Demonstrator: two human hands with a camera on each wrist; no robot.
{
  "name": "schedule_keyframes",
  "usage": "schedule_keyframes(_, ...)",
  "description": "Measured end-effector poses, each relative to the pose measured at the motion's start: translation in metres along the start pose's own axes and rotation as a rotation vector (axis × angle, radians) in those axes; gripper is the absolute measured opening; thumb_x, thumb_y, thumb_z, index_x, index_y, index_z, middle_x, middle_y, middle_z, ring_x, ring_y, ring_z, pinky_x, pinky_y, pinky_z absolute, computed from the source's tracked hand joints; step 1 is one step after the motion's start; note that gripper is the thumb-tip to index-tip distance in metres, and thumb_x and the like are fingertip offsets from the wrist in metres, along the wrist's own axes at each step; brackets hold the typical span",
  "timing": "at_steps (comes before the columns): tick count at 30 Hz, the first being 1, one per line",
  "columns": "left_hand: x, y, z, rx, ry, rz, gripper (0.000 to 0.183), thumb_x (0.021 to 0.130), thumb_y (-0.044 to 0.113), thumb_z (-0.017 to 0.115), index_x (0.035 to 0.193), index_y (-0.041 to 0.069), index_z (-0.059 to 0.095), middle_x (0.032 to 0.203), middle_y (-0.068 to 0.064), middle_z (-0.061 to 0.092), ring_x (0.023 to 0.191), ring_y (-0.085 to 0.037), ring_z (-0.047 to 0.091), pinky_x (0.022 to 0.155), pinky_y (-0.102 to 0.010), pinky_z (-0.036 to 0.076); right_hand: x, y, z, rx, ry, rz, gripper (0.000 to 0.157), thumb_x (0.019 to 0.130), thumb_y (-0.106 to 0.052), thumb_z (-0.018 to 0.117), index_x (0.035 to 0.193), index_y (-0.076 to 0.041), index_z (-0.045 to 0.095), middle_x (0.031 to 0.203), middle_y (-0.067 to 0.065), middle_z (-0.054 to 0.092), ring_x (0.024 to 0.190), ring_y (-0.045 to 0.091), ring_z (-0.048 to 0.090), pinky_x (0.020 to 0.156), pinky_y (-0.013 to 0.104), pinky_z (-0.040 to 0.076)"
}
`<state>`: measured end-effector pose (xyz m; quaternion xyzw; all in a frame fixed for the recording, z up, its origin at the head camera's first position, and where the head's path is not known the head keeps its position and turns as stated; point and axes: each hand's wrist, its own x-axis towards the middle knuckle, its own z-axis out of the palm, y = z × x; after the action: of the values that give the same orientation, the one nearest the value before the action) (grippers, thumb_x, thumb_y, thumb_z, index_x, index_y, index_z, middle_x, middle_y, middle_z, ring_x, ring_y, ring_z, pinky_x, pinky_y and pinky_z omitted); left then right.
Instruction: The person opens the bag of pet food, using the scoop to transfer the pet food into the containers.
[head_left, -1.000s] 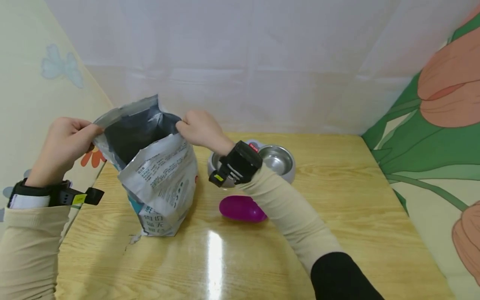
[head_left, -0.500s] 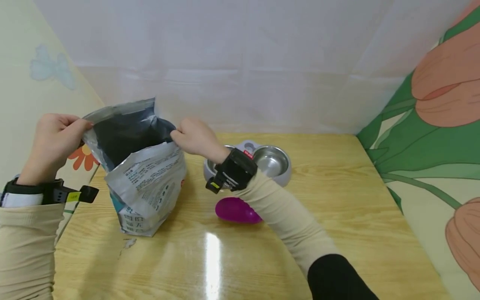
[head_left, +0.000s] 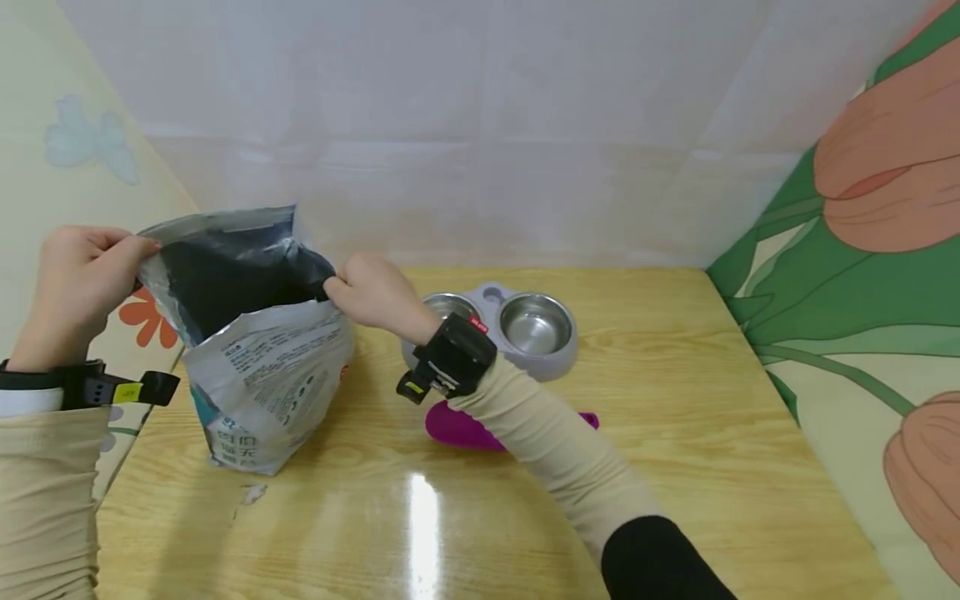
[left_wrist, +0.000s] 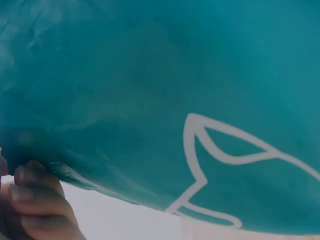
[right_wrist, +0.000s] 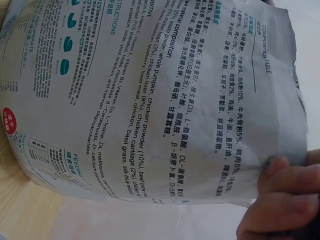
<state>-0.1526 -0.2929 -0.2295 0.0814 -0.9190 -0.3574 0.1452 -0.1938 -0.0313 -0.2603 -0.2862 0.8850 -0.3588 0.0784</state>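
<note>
A silver pet food bag (head_left: 262,367) with printed text stands at the left of the table, its mouth spread wide and dark inside. My left hand (head_left: 78,287) pinches the left corner of the bag's rim between thumb and fingers. On the opposite corner, my right hand (head_left: 378,296) grips the rim. In the left wrist view the bag's teal side (left_wrist: 150,100) with a white outline fills most of the picture. The right wrist view shows its printed panel (right_wrist: 125,100), listing ingredients, with the fingers (right_wrist: 285,195) curled at the edge. The bag's contents cannot be seen.
Behind my right wrist sits a grey double pet bowl (head_left: 491,308) with two steel dishes. A magenta scoop (head_left: 461,427) lies on the wooden table (head_left: 675,433), partly hidden under my right forearm. A small scrap or mark (head_left: 253,493) is near the bag's base.
Both hands and the bag have shifted left in the head view. More of the double bowl shows now, and the scoop's handle end has come into sight beyond the forearm.
</note>
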Motion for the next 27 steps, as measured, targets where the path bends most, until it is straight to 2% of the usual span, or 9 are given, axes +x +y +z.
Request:
schedule_keyframes(3, 0.000, 0.000, -0.001, -0.010, 0.002, -0.002, 0.044, 0.092, 0.025, 0.045, 0.079, -0.013, 0.062, 0.048, 0.019, 0.046, 0.037, -0.015, 0.037, 0.035, -0.030, 0.029, -0.002, -0.001, 0.002, 0.011, -0.007, 0.000, 0.045, 0.092, -0.014, 0.042, 0.049, -0.013, 0.032, 0.045, -0.004, 0.028, 0.038, 0.007, 0.023, 0.040, 0.019, 0.019)
schedule_keyframes(10, -0.004, 0.003, 0.003, -0.025, 0.007, 0.051, 0.043, 0.092, 0.026, 0.048, 0.075, -0.011, 0.061, 0.046, 0.006, 0.043, 0.037, -0.017, 0.033, 0.036, -0.031, 0.025, -0.006, 0.001, 0.002, 0.000, 0.007, -0.006, 0.046, 0.092, -0.012, 0.042, 0.048, -0.013, 0.032, 0.045, -0.004, 0.027, 0.038, 0.008, 0.021, 0.040, 0.019, 0.019)
schedule_keyframes(15, -0.005, 0.006, 0.007, -0.054, 0.011, 0.059, 0.037, 0.091, 0.024, 0.050, 0.062, 0.003, 0.062, 0.045, 0.004, 0.041, 0.036, -0.016, 0.031, 0.036, -0.032, 0.023, -0.007, 0.006, 0.000, -0.016, 0.000, -0.012, 0.045, 0.091, -0.014, 0.042, 0.047, -0.013, 0.033, 0.044, -0.005, 0.028, 0.038, 0.007, 0.022, 0.040, 0.019, 0.019)
schedule_keyframes(17, -0.005, 0.008, 0.009, -0.065, 0.008, 0.071, 0.037, 0.090, 0.023, 0.051, 0.059, 0.005, 0.060, 0.044, 0.003, 0.039, 0.035, -0.015, 0.031, 0.036, -0.032, 0.022, -0.009, 0.008, -0.001, -0.025, -0.003, -0.018, 0.045, 0.091, -0.013, 0.042, 0.047, -0.013, 0.033, 0.044, -0.005, 0.027, 0.038, 0.007, 0.022, 0.041, 0.019, 0.019)
schedule_keyframes(22, -0.007, 0.014, 0.016, -0.076, -0.018, 0.124, 0.038, 0.090, 0.022, 0.051, 0.061, -0.001, 0.056, 0.044, 0.001, 0.036, 0.035, -0.016, 0.030, 0.037, -0.032, 0.022, -0.013, 0.014, -0.004, -0.040, -0.003, -0.013, 0.043, 0.090, -0.014, 0.042, 0.048, -0.013, 0.033, 0.045, -0.004, 0.027, 0.040, 0.009, 0.023, 0.043, 0.019, 0.019)
schedule_keyframes(27, -0.008, 0.020, 0.022, -0.117, -0.064, 0.176, 0.035, 0.090, 0.019, 0.053, 0.059, 0.001, 0.055, 0.043, 0.001, 0.035, 0.034, -0.016, 0.029, 0.037, -0.032, 0.022, -0.017, 0.021, -0.006, -0.033, 0.004, -0.003, 0.045, 0.091, -0.018, 0.044, 0.048, -0.013, 0.033, 0.045, -0.004, 0.027, 0.040, 0.009, 0.023, 0.043, 0.020, 0.019)
